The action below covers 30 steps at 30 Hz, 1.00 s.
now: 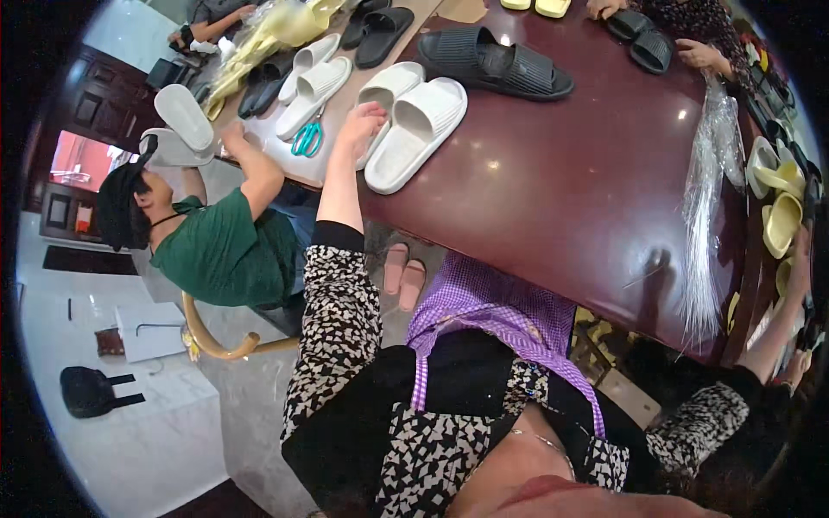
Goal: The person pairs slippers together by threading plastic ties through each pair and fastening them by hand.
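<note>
A pair of light grey slide sandals (419, 129) lies on the dark red table (561, 181). My left hand (361, 129) rests against the left sandal of this pair, its fingers stretched out over the strap. Just beyond lies a pair of black slide sandals (494, 62) with ribbed straps. Over at the right rim, my right arm reaches toward a heap of sandals, with yellow sandals (782, 226) closest to it. My right hand (803, 268) is dim there, and its fingers cannot be made out.
Teal-handled scissors (307, 140) lie left of my left hand. At left, a person in green (229, 250) holds a light sandal (184, 116). Across the table, another person's hands (704, 57) are by black sandals (643, 41). Clear plastic strips (704, 216) hang along the right side.
</note>
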Tool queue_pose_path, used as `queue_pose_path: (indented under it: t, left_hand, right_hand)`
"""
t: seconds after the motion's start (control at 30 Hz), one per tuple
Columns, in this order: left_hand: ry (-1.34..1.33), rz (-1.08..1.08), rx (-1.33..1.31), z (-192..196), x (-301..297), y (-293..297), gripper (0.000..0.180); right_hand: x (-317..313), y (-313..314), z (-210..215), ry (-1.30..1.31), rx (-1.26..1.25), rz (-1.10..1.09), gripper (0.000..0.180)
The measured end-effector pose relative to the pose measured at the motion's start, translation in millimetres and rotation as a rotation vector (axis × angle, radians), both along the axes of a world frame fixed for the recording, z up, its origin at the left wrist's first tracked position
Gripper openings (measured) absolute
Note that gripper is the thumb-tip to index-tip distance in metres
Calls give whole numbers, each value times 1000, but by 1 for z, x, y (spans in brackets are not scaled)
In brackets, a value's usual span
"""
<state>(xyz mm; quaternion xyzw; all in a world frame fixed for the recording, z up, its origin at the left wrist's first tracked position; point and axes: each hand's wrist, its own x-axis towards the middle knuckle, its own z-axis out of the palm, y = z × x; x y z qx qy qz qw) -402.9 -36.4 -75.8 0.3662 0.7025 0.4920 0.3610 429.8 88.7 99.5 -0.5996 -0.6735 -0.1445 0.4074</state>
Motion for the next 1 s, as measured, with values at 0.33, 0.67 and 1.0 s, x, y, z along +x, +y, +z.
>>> queue_pose_path:
  t: [0.33, 0.67, 1.0]
  left_hand:
    - [-137, -63, -28, -2, 49, -3, 50]
    - [166, -415, 87, -29, 220, 14, 43]
    - [936, -446, 225, -27, 333, 81, 27]
  right_hand:
    - [-96, -43, -181, 510, -576, 385, 30]
    - [-124, -94, -194, 448, -429, 102, 21]
    - [-101, -97, -206, 487, -273, 73, 14]
